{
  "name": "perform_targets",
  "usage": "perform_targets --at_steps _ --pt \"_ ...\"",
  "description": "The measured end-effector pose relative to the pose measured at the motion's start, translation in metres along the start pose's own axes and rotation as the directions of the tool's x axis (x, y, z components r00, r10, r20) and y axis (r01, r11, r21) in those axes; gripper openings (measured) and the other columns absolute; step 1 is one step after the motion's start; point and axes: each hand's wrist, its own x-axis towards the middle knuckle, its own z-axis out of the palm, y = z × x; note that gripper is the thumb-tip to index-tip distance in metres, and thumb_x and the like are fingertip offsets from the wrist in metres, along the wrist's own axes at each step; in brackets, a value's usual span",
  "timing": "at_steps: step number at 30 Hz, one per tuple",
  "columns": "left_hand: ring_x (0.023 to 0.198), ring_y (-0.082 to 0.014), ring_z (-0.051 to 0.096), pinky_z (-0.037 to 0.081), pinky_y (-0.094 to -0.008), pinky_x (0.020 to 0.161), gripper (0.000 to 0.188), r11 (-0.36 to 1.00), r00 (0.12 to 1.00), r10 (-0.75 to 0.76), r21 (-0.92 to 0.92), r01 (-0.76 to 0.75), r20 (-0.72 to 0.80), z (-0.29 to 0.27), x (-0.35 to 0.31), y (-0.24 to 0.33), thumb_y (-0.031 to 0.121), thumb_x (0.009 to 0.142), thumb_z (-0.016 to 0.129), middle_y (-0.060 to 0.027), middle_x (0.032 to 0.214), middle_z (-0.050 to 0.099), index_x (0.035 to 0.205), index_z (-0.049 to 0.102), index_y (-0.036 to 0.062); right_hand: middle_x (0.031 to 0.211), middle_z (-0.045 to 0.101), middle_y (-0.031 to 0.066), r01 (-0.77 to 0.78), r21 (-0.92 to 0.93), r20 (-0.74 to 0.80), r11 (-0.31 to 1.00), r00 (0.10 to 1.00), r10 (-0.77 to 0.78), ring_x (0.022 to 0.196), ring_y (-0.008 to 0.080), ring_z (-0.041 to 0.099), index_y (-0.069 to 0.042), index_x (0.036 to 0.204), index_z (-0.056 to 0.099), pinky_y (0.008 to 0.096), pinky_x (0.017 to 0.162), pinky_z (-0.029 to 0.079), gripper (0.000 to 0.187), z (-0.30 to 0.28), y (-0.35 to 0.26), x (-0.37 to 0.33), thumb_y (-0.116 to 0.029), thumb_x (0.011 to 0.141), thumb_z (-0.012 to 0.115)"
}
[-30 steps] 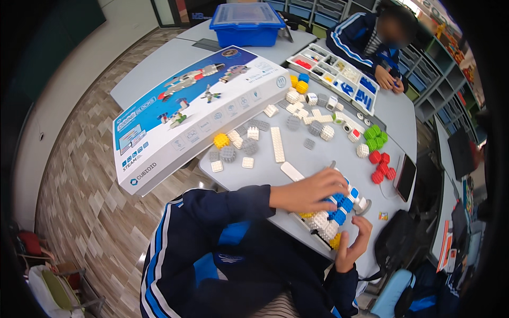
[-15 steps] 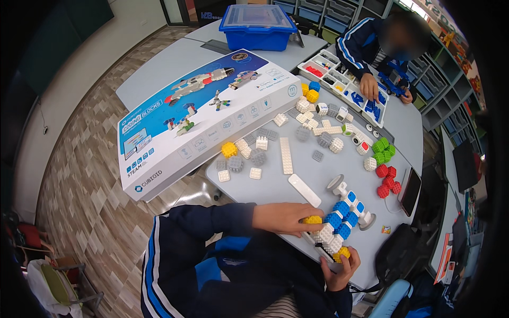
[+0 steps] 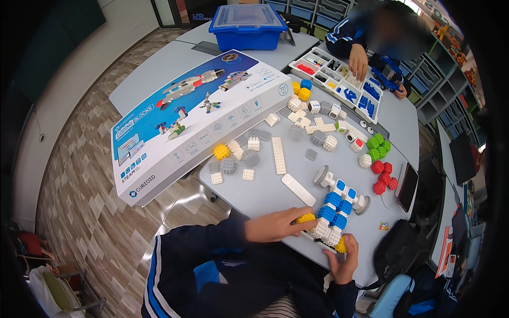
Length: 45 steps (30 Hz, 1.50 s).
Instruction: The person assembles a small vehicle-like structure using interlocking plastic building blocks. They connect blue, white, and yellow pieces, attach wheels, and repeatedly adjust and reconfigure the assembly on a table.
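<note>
A model built of white, blue and yellow studded cube blocks [image 3: 333, 200] rests near the table's front edge. Two grey discs like wheels [image 3: 321, 175] stand out from its far end. My left hand [image 3: 271, 225] comes in from the left, its fingers closed on the yellow block [image 3: 305, 218] at the model's near left corner. On the opposite near corner, my right hand [image 3: 344, 262] grips another yellow block [image 3: 340, 245] between thumb and fingers. A dark strip and a white plate show along the near end, partly hidden by my hands.
Loose white and grey blocks, a white plank [image 3: 298, 190], green blocks [image 3: 378, 147] and red blocks [image 3: 384, 177] lie beyond the model. A large box [image 3: 201, 124] stands left. A tablet [image 3: 407, 185] and black bag [image 3: 395, 252] lie right. Across the table, a person's hand [image 3: 358, 61] is over a parts tray [image 3: 297, 66].
The view has shifted slightly. My hands keep their hold at the model's near corners. The other person's hand has moved from the tray's blue pieces to farther back over the tray.
</note>
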Motion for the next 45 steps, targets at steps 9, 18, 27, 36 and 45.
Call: perform_targets --at_steps 9,18,27,36,45 --pt "0.114 -0.036 0.061 0.052 -0.0411 0.098 0.059 0.991 0.988 -0.076 0.096 0.089 -0.132 0.003 0.003 0.006 0.003 0.088 0.072 -0.0227 0.138 0.05 0.143 0.053 0.0029 0.133 0.061 0.0227 -0.001 0.04 0.038 0.999 0.999 0.0 0.116 0.0381 0.065 -0.005 0.135 0.054 0.0413 0.097 0.054 0.071 0.003 0.016 0.028 -0.006 0.074 0.091" --pt "0.121 -0.037 0.059 0.051 -0.0406 0.101 0.06 0.973 0.97 -0.229 -0.007 0.229 -0.085 -0.012 0.014 0.008 0.009 0.086 0.079 -0.0191 0.139 0.052 0.142 0.056 0.0071 0.134 0.062 0.0155 -0.244 0.198 0.356 0.949 0.92 0.162 0.12 0.0326 0.064 -0.006 0.138 0.052 0.0384 0.102 0.051 0.07 -0.026 0.009 0.066 -0.021 0.08 0.088" --pt "0.118 -0.0362 0.063 0.05 -0.0406 0.102 0.05 0.962 0.95 -0.272 -0.057 0.266 -0.152 -0.022 0.025 0.008 -0.001 0.084 0.076 -0.0178 0.126 0.068 0.131 0.062 0.0 0.113 0.073 0.0127 -0.239 0.232 0.23 0.943 0.955 0.185 0.106 0.0273 0.071 -0.001 0.116 0.07 0.0353 0.095 0.053 0.047 -0.023 0.009 0.075 -0.019 0.077 0.089" --pt "0.11 -0.0371 0.067 0.053 -0.0403 0.096 0.046 0.974 0.942 -0.223 -0.028 0.223 -0.25 -0.018 0.022 0.008 -0.002 0.082 0.078 -0.0194 0.123 0.068 0.126 0.065 -0.0015 0.113 0.074 0.0132 -0.202 0.225 0.171 0.953 0.971 0.165 0.103 0.0273 0.072 -0.002 0.118 0.07 0.0347 0.091 0.055 0.048 -0.018 0.009 0.069 -0.017 0.077 0.09" --pt "0.126 -0.0385 0.05 0.041 -0.0442 0.108 0.051 0.907 0.92 -0.332 0.197 0.371 -0.206 -0.043 0.014 -0.013 0.009 0.088 0.076 -0.0179 0.133 0.059 0.135 0.058 0.0013 0.114 0.07 0.0105 -0.258 0.225 0.31 0.94 0.933 0.182 0.098 0.0233 0.068 -0.005 0.121 0.069 0.0317 0.085 0.055 0.05 -0.03 0.012 0.08 -0.024 0.079 0.089"
